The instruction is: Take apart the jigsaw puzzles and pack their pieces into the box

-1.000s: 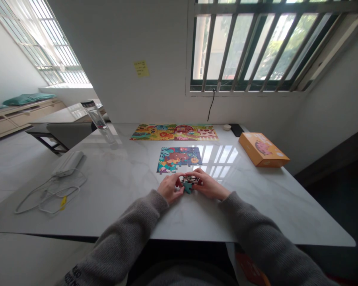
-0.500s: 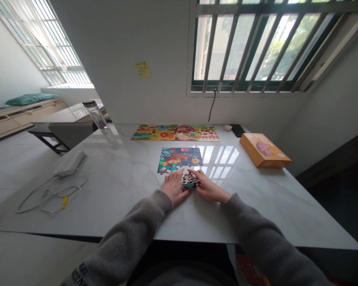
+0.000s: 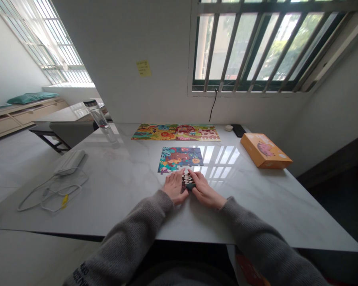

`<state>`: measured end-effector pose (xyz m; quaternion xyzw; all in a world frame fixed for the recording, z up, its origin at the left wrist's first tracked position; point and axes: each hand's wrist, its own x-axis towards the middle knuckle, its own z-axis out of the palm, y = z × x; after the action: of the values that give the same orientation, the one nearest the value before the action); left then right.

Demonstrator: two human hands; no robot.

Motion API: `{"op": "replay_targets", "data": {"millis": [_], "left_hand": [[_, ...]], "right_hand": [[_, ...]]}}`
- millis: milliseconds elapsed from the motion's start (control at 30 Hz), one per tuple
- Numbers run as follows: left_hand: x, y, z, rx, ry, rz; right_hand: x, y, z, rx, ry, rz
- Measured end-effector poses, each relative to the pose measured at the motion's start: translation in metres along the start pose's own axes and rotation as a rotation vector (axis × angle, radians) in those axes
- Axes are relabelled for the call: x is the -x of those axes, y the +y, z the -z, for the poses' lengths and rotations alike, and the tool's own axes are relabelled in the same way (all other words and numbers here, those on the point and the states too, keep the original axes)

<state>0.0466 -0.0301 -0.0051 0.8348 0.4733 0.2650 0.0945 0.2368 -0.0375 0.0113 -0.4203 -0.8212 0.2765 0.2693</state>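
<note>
We hold a bundle of loose puzzle pieces between our two hands, on the table, in front of the middle of its near edge. The left hand is closed against one side of the bundle and the right hand against the other, so the pieces are clamped between them. Farther from the near edge, just beyond our fingers, lies the partly joined puzzle; a long puzzle lies along the far edge, and an orange box stands by the right edge.

We judge that the pieces could slip out and scatter if we press unevenly or too hard. Also, the fingers of the left hand are very near to the partly joined puzzle, so a careless push forward could disturb its open lower border.

Compared with one second ago, our hands are nearer together and the left one lies flatter. At that time a teal face of a piece was showing toward us; now we see mostly the piece edges, with a narrow dark strip at the near end.
</note>
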Motion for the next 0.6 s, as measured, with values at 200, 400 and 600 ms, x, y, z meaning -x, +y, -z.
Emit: {"op": "replay_targets", "data": {"millis": [200,400,600], "left_hand": [[-0.006,-0.046,0.032,0.002,0.127,-0.011],[-0.045,-0.088,0.047,-0.187,-0.136,-0.132],[-0.071,-0.099,0.045,-0.265,-0.342,-0.275]], "right_hand": [[0.0,-0.003,0.011,0.001,-0.025,-0.026],[0.0,-0.002,0.013,-0.003,-0.003,-0.004],[0.0,-0.004,0.017,0.008,-0.011,0.011]]}}
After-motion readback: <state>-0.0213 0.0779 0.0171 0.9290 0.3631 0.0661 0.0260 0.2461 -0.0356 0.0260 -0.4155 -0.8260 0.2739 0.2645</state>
